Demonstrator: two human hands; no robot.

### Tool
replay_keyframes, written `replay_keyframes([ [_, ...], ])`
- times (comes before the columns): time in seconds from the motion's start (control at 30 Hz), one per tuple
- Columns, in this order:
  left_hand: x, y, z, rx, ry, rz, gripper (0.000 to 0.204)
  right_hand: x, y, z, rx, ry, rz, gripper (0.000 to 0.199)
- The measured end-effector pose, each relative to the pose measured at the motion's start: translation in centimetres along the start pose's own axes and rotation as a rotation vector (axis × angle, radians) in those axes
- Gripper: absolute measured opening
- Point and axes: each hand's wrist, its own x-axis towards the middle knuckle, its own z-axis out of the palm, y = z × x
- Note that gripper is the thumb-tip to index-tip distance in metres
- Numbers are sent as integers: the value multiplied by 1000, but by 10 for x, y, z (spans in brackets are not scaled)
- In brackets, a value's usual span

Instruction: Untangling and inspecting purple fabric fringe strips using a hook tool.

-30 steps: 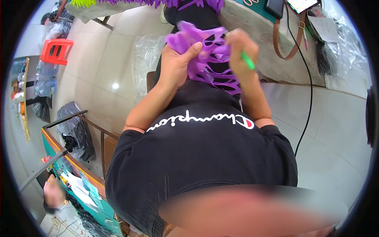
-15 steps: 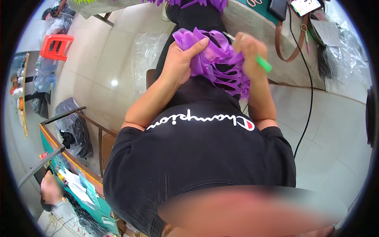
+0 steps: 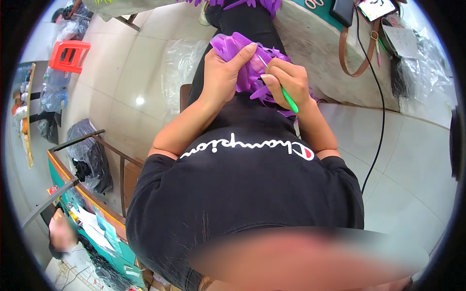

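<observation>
A purple knitted piece with looped strips (image 3: 252, 72) rests on my lap above my black shirt. My left hand (image 3: 224, 73) grips its left side, fingers curled over the top edge. My right hand (image 3: 286, 81) holds a crochet hook with a green handle (image 3: 290, 102); its thin metal tip (image 3: 262, 60) points up-left into the purple piece, close to my left fingertips. More purple material (image 3: 257, 4) lies at the top edge by the table.
A grey table (image 3: 335, 53) at upper right carries a phone, a brown-strapped bag (image 3: 357, 53) and a black cable (image 3: 381, 111). Clear plastic bags (image 3: 179, 63) lie on the tiled floor. A red stool (image 3: 70, 56) stands far left, a teal counter (image 3: 92, 213) at lower left.
Both hands have shifted down-left with the purple piece. The hook has turned so its metal tip now points into the piece near my left fingers.
</observation>
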Motion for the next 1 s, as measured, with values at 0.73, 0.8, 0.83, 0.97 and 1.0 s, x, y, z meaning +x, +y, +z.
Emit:
replay_keyframes([
  [0.73, 2, 0, 2, 386, -125, 230, 59, 15, 14, -13, 614, 129, 623, 32],
  [0.8, 1, 1, 1, 585, -125, 294, 66, 11, 6, -39, 755, 75, 673, 32],
  [0.83, 4, -2, 1, 617, -155, 300, 72, 8, 3, -52, 904, 170, 607, 30],
  [0.97, 18, -12, -11, 195, -140, 92, 84, -5, -5, -106, 1144, 554, 432, 18],
  [1.0, 23, -11, -18, 36, -163, -33, 89, -9, -5, -122, 1166, 591, 341, 15],
])
